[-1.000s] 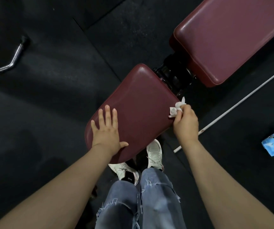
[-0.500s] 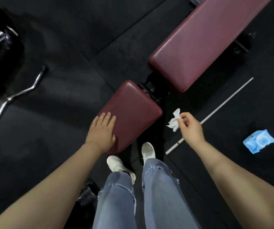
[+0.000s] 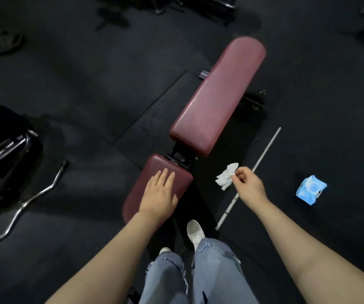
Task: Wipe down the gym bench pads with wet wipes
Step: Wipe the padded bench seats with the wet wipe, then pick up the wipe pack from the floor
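Observation:
A maroon gym bench stands on the dark floor, with a short seat pad near me and a long back pad stretching away to the upper right. My left hand lies flat on the seat pad with fingers straight. My right hand hovers to the right of the seat, off the bench, and pinches a crumpled white wet wipe that hangs over the floor.
A blue pack of wipes lies on the floor at the right. A thin white rod lies beside the bench. A curl bar and dark equipment sit at the left. A weight plate lies far left.
My right hand lifted the wipe off the seat pad's right edge and moved it out to the right. The view pulled back, showing the whole bench. My left hand stayed on the seat.

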Tool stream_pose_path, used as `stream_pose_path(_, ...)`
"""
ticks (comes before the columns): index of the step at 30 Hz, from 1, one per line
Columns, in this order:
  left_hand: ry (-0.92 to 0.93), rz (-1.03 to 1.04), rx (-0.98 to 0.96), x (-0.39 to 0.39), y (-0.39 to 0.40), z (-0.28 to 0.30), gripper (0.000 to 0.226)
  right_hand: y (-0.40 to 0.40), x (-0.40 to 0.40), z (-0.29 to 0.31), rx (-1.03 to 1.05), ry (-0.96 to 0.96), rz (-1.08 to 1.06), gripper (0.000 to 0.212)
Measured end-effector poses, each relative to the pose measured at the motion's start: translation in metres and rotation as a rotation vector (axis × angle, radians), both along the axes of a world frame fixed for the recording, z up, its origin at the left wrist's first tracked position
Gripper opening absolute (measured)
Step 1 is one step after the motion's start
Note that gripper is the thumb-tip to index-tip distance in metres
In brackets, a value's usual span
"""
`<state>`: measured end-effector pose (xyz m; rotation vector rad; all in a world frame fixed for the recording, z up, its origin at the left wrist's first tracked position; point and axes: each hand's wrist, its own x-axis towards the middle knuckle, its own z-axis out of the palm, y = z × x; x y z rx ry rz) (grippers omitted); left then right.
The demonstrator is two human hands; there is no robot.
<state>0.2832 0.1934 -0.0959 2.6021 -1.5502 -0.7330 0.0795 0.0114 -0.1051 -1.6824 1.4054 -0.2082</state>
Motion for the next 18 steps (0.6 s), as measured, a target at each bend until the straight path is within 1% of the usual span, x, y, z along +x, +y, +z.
stream_pose_path(2,0.005,-0.034,-0.041,-0.011,0.003,0.014,0.071,0.016,-0.020,0.016,-0.004,0.018,-0.042,0.001)
stream_pose_path(5,0.014,-0.135,-0.088,-0.030,0.007,0.031,0.065,0.042,-0.053,0.039,-0.034,0.026,-0.091,0.003)
stream_pose_path(8,0.031,-0.241,-0.096,-0.051,0.006,0.041,0.065,0.070,-0.093,0.057,-0.067,0.031,-0.194,0.010)
stream_pose_path(11,0.063,-0.339,-0.081,-0.075,-0.004,0.049,0.063,0.094,-0.140,0.068,-0.064,0.042,-0.289,0.005)
stream_pose_path(14,0.061,-0.445,-0.080,-0.104,-0.021,0.057,0.063,0.113,-0.190,0.077,-0.067,0.019,-0.419,0.005)
stream_pose_path(18,0.075,-0.576,-0.079,-0.151,-0.048,0.058,0.063,0.130,-0.256,0.084,-0.064,0.038,-0.615,0.002)
